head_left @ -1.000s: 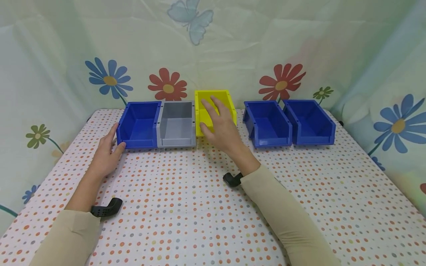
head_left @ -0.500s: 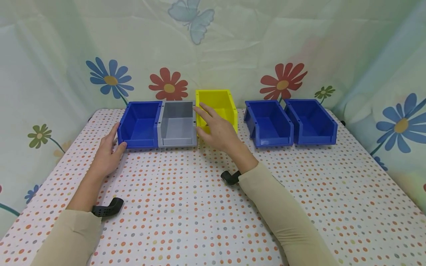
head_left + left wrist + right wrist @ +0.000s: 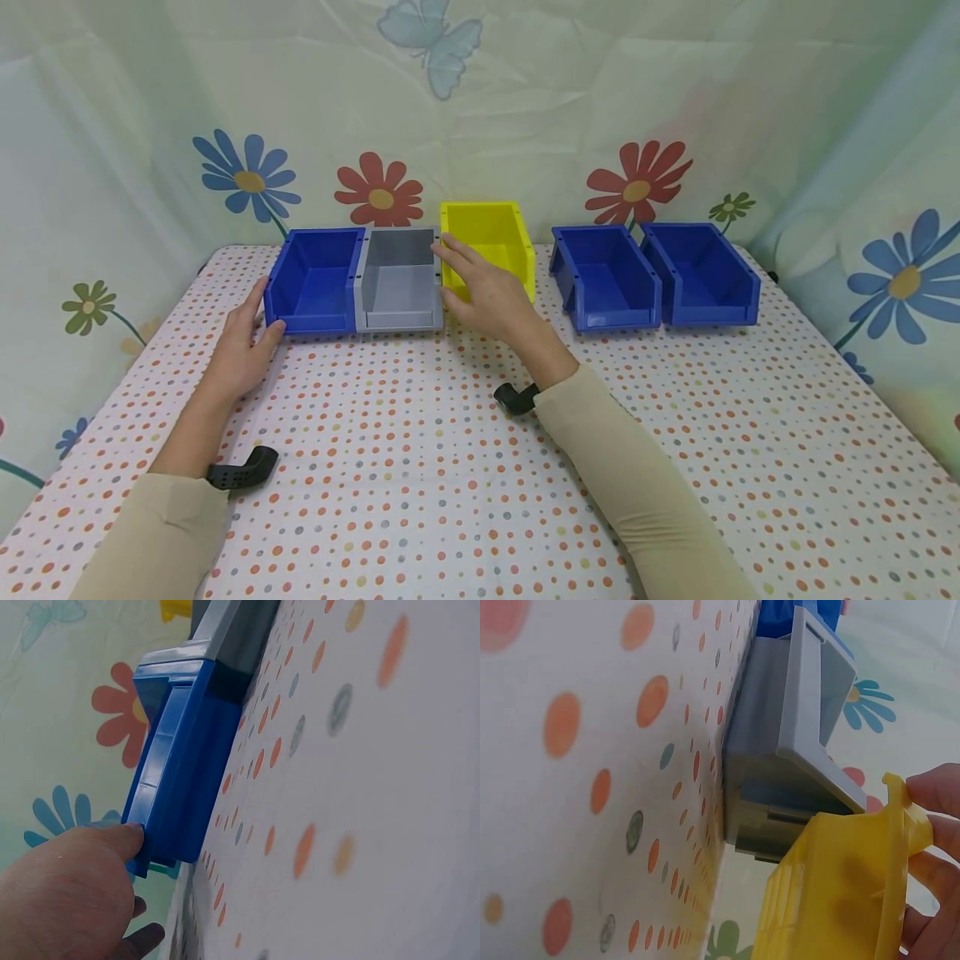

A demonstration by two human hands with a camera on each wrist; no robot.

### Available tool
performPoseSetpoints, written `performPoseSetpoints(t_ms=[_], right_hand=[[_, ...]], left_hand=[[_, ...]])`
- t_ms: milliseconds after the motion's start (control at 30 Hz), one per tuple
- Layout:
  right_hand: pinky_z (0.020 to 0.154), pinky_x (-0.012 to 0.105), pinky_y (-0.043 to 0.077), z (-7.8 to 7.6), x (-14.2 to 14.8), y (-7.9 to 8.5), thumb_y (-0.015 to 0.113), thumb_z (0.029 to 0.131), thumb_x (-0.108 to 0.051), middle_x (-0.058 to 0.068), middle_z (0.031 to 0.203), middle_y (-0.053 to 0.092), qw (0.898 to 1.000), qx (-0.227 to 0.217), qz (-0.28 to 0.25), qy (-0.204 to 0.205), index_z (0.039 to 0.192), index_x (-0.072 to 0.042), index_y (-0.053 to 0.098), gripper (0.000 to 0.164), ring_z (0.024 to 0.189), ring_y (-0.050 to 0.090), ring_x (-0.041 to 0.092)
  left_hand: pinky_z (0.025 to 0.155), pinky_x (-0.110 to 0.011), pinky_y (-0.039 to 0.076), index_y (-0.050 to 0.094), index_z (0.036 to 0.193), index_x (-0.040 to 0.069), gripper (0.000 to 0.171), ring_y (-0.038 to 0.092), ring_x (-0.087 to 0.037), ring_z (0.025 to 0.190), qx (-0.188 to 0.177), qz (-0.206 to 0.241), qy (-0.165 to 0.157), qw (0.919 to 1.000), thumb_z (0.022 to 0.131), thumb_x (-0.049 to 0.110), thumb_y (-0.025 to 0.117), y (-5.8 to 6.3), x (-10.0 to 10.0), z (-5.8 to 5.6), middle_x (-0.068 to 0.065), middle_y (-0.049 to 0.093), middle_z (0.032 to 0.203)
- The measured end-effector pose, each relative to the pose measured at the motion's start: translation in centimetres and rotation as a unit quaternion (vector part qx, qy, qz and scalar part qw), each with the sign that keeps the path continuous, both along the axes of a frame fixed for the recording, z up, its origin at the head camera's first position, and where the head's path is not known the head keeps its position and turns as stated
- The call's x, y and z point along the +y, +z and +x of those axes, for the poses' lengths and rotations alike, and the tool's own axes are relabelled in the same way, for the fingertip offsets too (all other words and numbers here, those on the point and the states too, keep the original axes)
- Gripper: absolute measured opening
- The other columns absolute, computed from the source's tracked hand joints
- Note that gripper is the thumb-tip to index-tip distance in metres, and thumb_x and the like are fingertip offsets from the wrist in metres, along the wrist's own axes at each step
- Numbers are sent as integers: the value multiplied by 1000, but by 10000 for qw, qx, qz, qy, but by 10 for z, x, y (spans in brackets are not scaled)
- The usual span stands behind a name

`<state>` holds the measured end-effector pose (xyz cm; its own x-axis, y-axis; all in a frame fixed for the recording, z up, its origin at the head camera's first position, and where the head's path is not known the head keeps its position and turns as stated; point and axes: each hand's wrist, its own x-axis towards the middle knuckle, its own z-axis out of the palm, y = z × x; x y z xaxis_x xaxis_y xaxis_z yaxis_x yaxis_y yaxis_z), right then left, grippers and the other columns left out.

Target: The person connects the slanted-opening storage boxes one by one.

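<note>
Across the dotted tablecloth (image 3: 420, 467) the right hand (image 3: 487, 292) had slid from over the yellow bin (image 3: 491, 237) to pinch its left wall, pulling it toward the grey bin (image 3: 397, 283), while the left hand (image 3: 240, 350), fingers relaxed, braced the blue bin (image 3: 311, 279); only the right wrist view showed the yellow bin tipped up.

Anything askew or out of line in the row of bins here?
Yes: the yellow bin, held by the right hand, sits further back than the joined blue bin and grey bin, tilted off the table in the right wrist view.
</note>
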<state>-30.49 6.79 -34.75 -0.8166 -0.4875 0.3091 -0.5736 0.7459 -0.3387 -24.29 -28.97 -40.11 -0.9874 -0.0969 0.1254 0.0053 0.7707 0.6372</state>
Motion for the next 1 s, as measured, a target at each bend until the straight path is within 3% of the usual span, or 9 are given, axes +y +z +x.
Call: performPoseSetpoints(t_ms=[700, 1000], right_hand=[[55, 29, 44, -1, -3, -6, 55, 105, -29, -4, 174, 20, 9999, -60, 96, 9, 165, -24, 28, 66, 52, 43, 18], [59, 28, 45, 0, -2, -8, 56, 105, -29, -5, 173, 22, 9999, -141, -7, 27, 163, -27, 34, 62, 54, 44, 18]], left_hand=[[111, -78, 33, -1, 168, 29, 68, 34, -60, 144, -5, 2, 29, 10000, 112, 31, 38, 0, -1, -1, -32, 14, 168], [111, -79, 31, -2, 168, 31, 69, 33, -61, 144, -23, 14, 48, 10000, 112, 32, 38, -1, 0, -2, -31, 12, 169]])
